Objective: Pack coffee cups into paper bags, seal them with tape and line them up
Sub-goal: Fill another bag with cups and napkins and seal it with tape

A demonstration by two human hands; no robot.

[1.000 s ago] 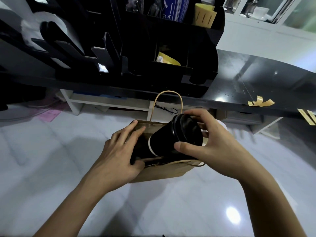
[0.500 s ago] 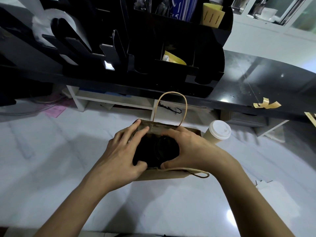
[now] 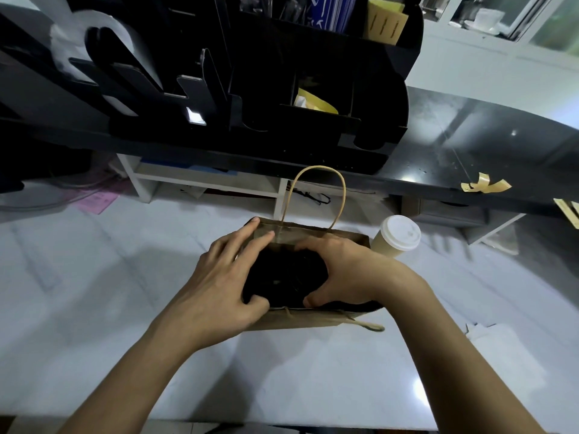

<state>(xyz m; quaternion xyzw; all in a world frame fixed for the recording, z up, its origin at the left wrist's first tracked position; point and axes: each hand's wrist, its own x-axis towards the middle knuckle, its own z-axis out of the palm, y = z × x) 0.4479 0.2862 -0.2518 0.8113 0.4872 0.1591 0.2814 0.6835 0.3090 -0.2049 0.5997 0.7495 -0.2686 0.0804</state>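
2 hands (image 3: 282, 277) grip the black cup (image 3: 283, 277) inside the paper bag (image 3: 313, 321), fingers curled round it.

- Your left hand (image 3: 219, 283) reaches forward from the lower left, fingers (image 3: 247, 238) spread and extended, thumb curled inward.
- Your right hand (image 3: 347, 274) reaches in from the lower right, fingers curved, thumb tucked toward the left hand.
- Both forearms are bare and converge.

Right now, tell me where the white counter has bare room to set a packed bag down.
Bare white counter lies left of the paper bag, and a wide patch sits in front of it, between the forearms. It is crowded right of the bag: the white-lidded cup stands there, with white scraps nearer.
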